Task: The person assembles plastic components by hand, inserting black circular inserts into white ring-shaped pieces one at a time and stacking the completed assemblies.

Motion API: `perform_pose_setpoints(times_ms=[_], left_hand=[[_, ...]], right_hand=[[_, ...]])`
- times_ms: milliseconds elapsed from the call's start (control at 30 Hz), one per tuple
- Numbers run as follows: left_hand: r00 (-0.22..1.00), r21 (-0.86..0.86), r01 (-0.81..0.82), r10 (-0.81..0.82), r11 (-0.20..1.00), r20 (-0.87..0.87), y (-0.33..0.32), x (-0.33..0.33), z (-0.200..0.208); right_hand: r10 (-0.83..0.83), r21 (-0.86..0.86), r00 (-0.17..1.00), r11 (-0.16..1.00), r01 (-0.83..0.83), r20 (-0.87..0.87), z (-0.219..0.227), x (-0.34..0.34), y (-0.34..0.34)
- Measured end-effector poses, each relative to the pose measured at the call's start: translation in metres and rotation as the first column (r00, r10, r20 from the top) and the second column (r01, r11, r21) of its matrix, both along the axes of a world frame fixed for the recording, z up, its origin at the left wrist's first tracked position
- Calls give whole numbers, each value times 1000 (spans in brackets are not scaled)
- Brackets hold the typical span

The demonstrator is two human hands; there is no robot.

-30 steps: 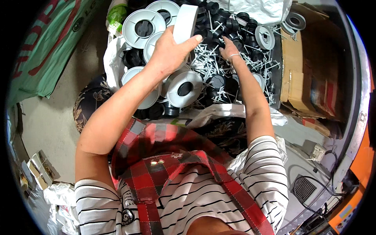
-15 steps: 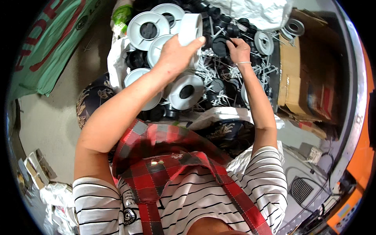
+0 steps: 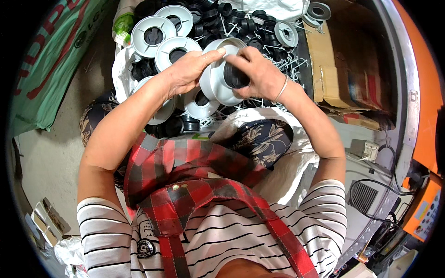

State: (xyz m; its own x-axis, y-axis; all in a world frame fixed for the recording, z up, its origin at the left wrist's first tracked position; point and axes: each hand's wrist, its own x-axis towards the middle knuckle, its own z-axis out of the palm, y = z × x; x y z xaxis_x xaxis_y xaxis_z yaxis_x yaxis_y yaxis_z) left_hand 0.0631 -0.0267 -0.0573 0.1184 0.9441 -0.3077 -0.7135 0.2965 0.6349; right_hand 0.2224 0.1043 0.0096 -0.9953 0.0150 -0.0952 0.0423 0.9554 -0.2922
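Observation:
In front of my lap, my left hand (image 3: pixel 189 73) is closed on the rim of a grey-white flanged plastic ring (image 3: pixel 211 82), thumb on top. My right hand (image 3: pixel 263 76) pinches a round black plastic cap (image 3: pixel 235 76) against the ring's centre opening. Whether the cap is seated in the opening cannot be made out. Just beyond my left hand lie several similar rings with black centres, among them a ring (image 3: pixel 178 48) close to my wrist and another ring (image 3: pixel 153 36) farther off. Below the held ring, another ring (image 3: pixel 201 104) rests on the pile.
A heap of black caps (image 3: pixel 241 21) fills the far side, with thin white plastic pieces (image 3: pixel 296 65) scattered at its right. White sacking (image 3: pixel 125 69) surrounds the heap. An open cardboard box (image 3: pixel 324 74) stands to the right, a green sack (image 3: pixel 51 60) at the left. A cable (image 3: pixel 354 183) runs by a grey machine (image 3: pixel 364 197).
My right hand has taken a black cap from the heap and brought it left to the ring. My left hand has tilted and lowered the ring toward me, its centre now facing right.

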Motion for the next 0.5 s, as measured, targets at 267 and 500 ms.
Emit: perform_pose_setpoints(times_ms=[267, 500], left_hand=[[1000, 154, -21, 18, 988, 26, -2, 3, 1], [966, 91, -116, 134, 989, -220, -2, 15, 1]], right_hand=[[-607, -514, 767, 600, 614, 208, -17, 3, -7], [-682, -559, 724, 563, 609, 102, -46, 10, -23]])
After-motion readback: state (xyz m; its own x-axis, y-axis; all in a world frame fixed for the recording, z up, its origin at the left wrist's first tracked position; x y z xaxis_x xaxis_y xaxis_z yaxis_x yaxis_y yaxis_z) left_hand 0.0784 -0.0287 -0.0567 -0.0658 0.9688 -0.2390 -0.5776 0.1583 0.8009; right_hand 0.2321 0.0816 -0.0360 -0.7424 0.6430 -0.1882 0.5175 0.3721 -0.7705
